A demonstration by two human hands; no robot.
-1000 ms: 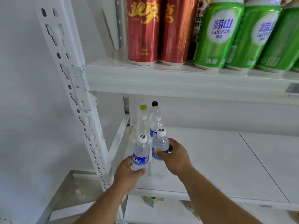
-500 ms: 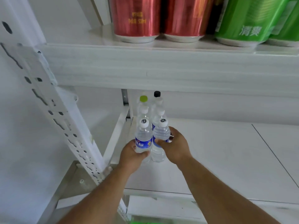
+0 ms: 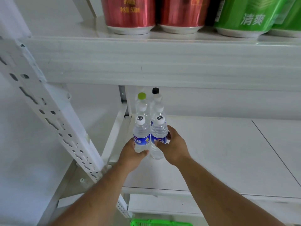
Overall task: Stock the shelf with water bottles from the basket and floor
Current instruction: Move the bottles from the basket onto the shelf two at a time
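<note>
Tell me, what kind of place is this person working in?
Probably a small shop or its stockroom. White metal shelving carries rows of red cans and green cans above, the hands are lining up water bottles below, and a green basket sits underneath.

Left hand (image 3: 130,154) grips one water bottle (image 3: 141,136), right hand (image 3: 175,146) grips another (image 3: 158,136); both upright, touching, on white shelf (image 3: 219,152). Green basket (image 3: 160,222) below.
</note>
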